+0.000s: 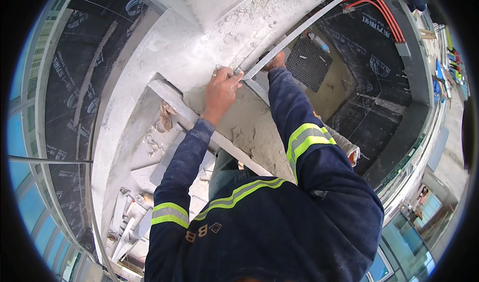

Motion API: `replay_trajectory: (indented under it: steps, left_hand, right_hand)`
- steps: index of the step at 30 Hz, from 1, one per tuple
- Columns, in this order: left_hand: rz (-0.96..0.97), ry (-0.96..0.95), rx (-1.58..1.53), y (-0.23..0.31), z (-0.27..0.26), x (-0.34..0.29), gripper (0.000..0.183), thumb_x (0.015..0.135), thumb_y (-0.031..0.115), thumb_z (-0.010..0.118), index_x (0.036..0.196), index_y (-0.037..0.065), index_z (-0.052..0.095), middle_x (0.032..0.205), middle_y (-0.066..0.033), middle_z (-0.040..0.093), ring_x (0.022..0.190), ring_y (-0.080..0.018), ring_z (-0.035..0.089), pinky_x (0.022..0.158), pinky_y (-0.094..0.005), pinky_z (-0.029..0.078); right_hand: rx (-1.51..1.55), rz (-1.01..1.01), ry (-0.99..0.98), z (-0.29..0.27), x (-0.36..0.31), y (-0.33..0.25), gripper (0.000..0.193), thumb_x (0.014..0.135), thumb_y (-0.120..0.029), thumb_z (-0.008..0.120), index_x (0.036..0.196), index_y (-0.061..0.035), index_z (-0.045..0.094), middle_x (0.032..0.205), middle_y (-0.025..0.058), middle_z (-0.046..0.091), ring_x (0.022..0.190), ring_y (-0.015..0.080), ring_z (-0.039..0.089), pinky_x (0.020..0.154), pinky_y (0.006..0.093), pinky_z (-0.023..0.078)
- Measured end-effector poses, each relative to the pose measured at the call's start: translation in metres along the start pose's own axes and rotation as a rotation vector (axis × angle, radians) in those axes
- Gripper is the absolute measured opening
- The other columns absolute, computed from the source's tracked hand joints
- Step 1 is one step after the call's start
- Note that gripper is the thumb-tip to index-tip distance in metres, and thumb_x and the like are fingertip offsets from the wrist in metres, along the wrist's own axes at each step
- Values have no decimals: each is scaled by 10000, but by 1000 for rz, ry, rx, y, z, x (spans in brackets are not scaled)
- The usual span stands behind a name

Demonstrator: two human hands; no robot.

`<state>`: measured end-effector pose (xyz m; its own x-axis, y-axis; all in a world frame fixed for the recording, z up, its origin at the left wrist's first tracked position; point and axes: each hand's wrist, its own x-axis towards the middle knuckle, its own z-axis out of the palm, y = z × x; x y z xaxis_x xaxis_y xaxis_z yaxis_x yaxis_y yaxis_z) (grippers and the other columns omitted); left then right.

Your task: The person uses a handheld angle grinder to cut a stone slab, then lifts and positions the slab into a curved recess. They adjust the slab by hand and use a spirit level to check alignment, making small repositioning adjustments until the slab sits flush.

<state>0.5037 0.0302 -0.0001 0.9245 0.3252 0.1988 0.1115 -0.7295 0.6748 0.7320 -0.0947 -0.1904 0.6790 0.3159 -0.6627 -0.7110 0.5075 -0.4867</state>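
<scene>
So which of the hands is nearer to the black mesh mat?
Right. The right hand is just left of the black mesh mat in the picture, beside the metal strip; the left hand is farther left, near the strip's lower end.

Diffuse, bright daylight is washing the concrete (154, 47) nearly white, while the black lining (394, 92) is sinking into gloom. Near the centre, the bar (304, 31) is looking fairly crisp; toward the rim, the windows (20, 132) are curving and softening, and black vignetting is swallowing the corners.
</scene>
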Motion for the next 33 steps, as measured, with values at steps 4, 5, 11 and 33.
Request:
replay_trajectory:
  steps: [4,5,11,33]
  left_hand:
    - [-50,3,-55,-6,3,4,326,813,54,771,1123,154,794,998,-79,632,947,-284,618,812,-396,508]
    - [-37,-13,-48,-5,1,4,327,814,38,763,1121,146,793,1004,-80,636,949,-285,620,810,-395,508]
    - [-88,-54,-226,-16,-14,12,268,829,15,740,1091,63,773,1013,-114,676,906,-318,648,795,-396,515]
    - [-346,-372,-37,-19,-40,60,255,850,272,791,962,43,771,1070,-170,722,1015,-356,686,897,-431,522]
  right_hand:
    - [-96,37,109,20,-15,-4,736,1021,-592,427,1481,-21,487,1430,230,563,1256,438,586,1063,703,410]
    - [-54,52,95,17,-12,-5,744,1020,-597,428,1486,-21,483,1441,230,557,1269,439,577,1071,710,398]
    - [50,81,0,15,-9,-7,627,1055,-405,293,1495,6,468,1480,225,540,1301,435,573,1090,675,429]
    - [28,108,-84,3,0,-28,638,1022,-589,414,1449,-131,536,1401,130,600,1263,367,586,1030,597,475]
